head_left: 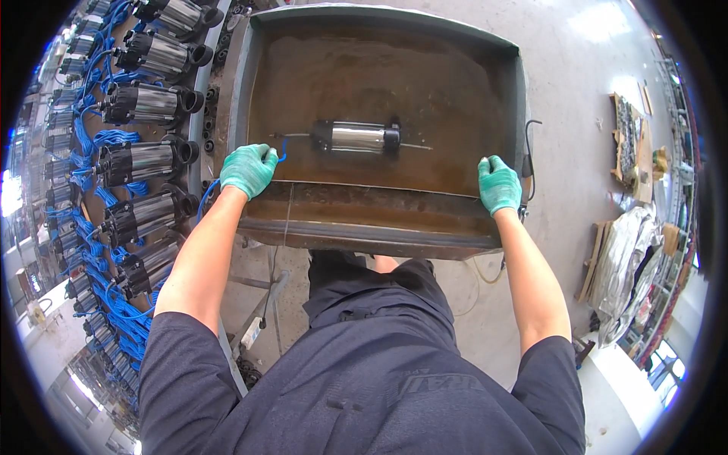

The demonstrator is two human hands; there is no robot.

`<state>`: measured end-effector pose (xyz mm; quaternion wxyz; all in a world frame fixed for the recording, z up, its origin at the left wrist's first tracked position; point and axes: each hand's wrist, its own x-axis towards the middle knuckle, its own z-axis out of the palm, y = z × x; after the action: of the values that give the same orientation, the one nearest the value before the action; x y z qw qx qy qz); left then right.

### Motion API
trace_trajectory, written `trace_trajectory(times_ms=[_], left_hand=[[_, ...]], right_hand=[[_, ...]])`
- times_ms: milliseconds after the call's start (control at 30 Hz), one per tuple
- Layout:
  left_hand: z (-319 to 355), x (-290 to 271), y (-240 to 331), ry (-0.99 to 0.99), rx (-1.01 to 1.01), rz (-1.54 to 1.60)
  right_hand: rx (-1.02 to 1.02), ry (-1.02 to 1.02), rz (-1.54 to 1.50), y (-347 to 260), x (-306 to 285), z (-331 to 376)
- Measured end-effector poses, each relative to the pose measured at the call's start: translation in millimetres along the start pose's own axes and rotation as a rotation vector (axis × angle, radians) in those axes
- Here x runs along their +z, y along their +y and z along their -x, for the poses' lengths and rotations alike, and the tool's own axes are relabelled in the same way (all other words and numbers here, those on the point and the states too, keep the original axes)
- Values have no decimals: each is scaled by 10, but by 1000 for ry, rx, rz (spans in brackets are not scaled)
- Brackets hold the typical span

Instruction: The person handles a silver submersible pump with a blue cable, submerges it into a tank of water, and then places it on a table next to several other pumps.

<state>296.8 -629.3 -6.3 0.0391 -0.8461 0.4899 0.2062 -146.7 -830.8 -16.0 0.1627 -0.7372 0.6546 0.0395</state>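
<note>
A motor-like cylinder [358,137] with a shiny metal body and black ends lies sideways in brownish water inside a grey metal tank [520,91]. Thin rods stick out from both its ends. At the tank's left side, my gloved left hand [249,171] is closed around a blue cable [283,149]; the cable shows above and below the glove. My right hand [499,184], also in a green glove, is at the tank's right side, apart from the cylinder. Its fingers are curled, and what they grip, if anything, is hidden.
On the left stand rows of similar metal cylinders [146,103] with blue cable coils [117,137]. A black bent hose [533,152] hangs at the tank's right wall. Farther right, wrapped silvery sheeting [626,258] and flat boards [644,152] rest on the floor.
</note>
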Motion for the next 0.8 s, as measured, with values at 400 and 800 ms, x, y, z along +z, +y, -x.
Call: trace_trajectory(times_ms=[400,800], left_hand=[[-10,6,3,5,-12,0],[4,18,10,52,28,37]], right_hand=[[-7,-20,5,-1,-3,-10],[-1,-38,3,24,6,-18]])
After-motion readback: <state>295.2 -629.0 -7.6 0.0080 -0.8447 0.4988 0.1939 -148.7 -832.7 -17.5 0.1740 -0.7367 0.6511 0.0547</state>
